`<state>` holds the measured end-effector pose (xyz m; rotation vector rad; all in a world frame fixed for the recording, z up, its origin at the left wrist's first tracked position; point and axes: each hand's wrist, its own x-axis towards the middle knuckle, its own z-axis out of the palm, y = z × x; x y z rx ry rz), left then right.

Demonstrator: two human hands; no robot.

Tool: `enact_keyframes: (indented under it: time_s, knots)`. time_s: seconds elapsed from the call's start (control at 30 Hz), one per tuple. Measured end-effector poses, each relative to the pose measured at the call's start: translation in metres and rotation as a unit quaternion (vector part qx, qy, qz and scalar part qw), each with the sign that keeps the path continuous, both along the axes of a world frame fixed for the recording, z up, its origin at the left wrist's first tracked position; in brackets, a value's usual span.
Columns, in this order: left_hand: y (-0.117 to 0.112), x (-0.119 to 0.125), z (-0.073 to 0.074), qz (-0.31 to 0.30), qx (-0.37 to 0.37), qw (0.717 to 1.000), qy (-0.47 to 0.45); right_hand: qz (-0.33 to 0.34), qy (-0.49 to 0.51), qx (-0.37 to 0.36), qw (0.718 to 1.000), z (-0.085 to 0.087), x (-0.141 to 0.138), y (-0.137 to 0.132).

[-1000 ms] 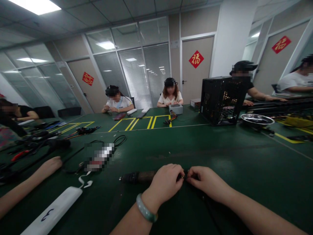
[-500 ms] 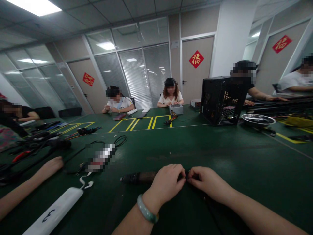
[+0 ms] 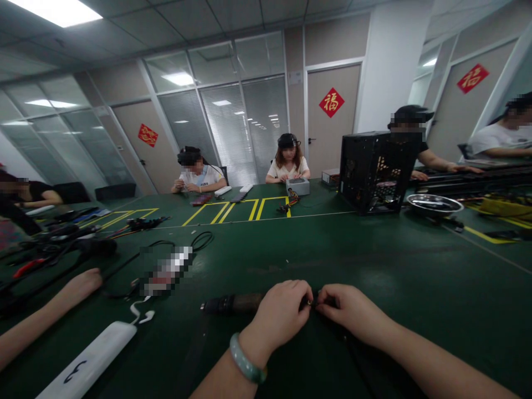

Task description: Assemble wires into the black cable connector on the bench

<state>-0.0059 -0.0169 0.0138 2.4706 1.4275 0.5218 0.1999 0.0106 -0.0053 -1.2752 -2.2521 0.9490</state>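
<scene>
A dark electric screwdriver (image 3: 239,303) with a brown mid-section lies on the green table, its metal tip toward the left. My left hand (image 3: 280,310), wearing a jade-coloured bangle, is closed over its rear part and hides it. Something small with a brassy glint (image 3: 310,302) shows at the left fingertips. My right hand (image 3: 351,310) pinches thumb and fingers together just beside them, with a narrow gap between the hands. What it pinches is dark and mostly hidden. Below it, a dark cord (image 3: 346,338) runs toward the near edge.
Left of me lie a white power strip (image 3: 89,360) and a blurred-out device (image 3: 168,271) with a black cable. Another person's hand (image 3: 87,281) rests nearby. A black computer case (image 3: 369,172) and metal bowl (image 3: 434,205) stand right. Several people sit around the table.
The view has shifted slightly. A narrow gap between my fingertips shows more plainly, and the brassy glint at my left fingers is clearer. The screwdriver stays put on the table.
</scene>
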Motion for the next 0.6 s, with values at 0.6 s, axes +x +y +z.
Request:
enact_keyframes:
  time_s: [0.6]
  knots:
    - [0.0001,0.0019,-0.0024,0.031,0.01,0.999,-0.026,-0.003,0.0,-0.007,1.0,0.0039,-0.0015,-0.0014]
